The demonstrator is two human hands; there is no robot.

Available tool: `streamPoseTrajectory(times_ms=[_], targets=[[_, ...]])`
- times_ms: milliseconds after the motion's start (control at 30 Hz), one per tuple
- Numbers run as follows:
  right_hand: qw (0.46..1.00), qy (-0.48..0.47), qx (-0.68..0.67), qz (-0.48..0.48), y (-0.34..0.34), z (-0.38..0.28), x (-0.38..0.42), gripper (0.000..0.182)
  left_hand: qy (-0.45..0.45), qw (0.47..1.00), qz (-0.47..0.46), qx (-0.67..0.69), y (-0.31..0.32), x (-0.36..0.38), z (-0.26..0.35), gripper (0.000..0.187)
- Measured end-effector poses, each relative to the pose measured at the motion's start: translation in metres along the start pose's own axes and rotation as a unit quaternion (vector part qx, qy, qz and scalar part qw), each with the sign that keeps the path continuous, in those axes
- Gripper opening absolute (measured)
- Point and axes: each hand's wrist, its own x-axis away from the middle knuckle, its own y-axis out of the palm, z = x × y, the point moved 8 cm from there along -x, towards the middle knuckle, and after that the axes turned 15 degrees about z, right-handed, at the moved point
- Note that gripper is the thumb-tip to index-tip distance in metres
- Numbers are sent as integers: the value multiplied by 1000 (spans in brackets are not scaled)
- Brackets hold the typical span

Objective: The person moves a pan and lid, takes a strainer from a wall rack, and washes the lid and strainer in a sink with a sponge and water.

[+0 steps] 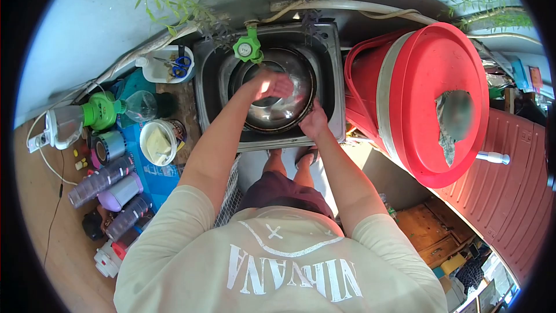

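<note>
A large round metal basin [289, 117] with a dark rim sits inside the stainless steel sink [202, 90]. My left hand [272, 85] is over the basin's inside, just below the green tap [248, 47], with its fingers stretched out and nothing in it. At the basin's lower right edge, my right hand [314, 122] holds the rim, its thumb side up and some fingers hidden beneath the edge. Whether water runs from the tap cannot be made out.
A big red lidded drum [405, 81] stands close on the right, a dark cloth [449, 139] on its lid. To the left are a white tub [158, 142], a white container [152, 69] with blue scissors [181, 65], and stacked plastic cups [101, 182]. Pipes run along the wall.
</note>
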Motion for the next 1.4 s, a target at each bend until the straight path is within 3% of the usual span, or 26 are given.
streamPoseTrajectory(times_ms=[33,100,133,200,233,300,433,500,533,600,700,733,800,833,900,933,967,1033,1167,1267,1400], targets=[[1000,1,0,-1,-5,4,-13,39,1,1000,2,0,-2,10,-3,41],[989,-69,47,118,-24,3,-33,51,9,993,49,-106,-21,35,-11,39],[990,-69,47,116,-8,4,-23,51,11,993,50,-107,-28,44,-16,39],[910,-164,199,324,10,-15,24,66,65,986,147,-46,-60,60,-16,32],[911,-164,198,322,14,-13,23,66,66,986,148,-47,-68,68,-22,32],[887,-225,205,347,19,-20,24,73,131,949,260,122,-104,81,-25,27],[874,-263,245,327,47,-32,70,73,167,893,372,189,-150,81,-54,25],[859,-310,242,328,53,-42,90,73,172,893,396,127,-156,70,-60,30],[880,-292,218,305,52,-43,91,76,172,891,398,136,-150,71,-57,30],[874,-310,228,296,55,-48,109,76,200,852,484,-14,-132,86,-34,32],[876,-331,237,259,55,-57,122,77,271,825,492,54,-111,95,-8,29],[854,-383,235,261,56,-63,132,78,274,824,491,65,-103,99,1,29],[826,-447,236,251,66,-72,158,78,403,753,505,121,-93,136,35,31],[825,-450,239,245,67,-75,164,78,406,750,507,126,-86,151,49,31],[862,-418,212,194,72,-73,168,68,512,692,494,120,-61,199,90,31],[862,-428,204,178,81,-75,180,66,531,683,499,50,-44,221,109,38],[862,-429,206,173,89,-76,190,66,533,679,502,53,-32,244,126,38],[862,-430,207,170,98,-80,208,67,400,696,518,-295,2,253,154,49],[850,-454,210,162,115,-90,241,67,387,676,524,-345,-1,244,166,53],[828,-481,223,180,130,-95,278,65,405,678,484,-376,5,246,172,45],[822,-511,199,154,130,-99,300,63,441,629,418,-484,24,238,176,32]])
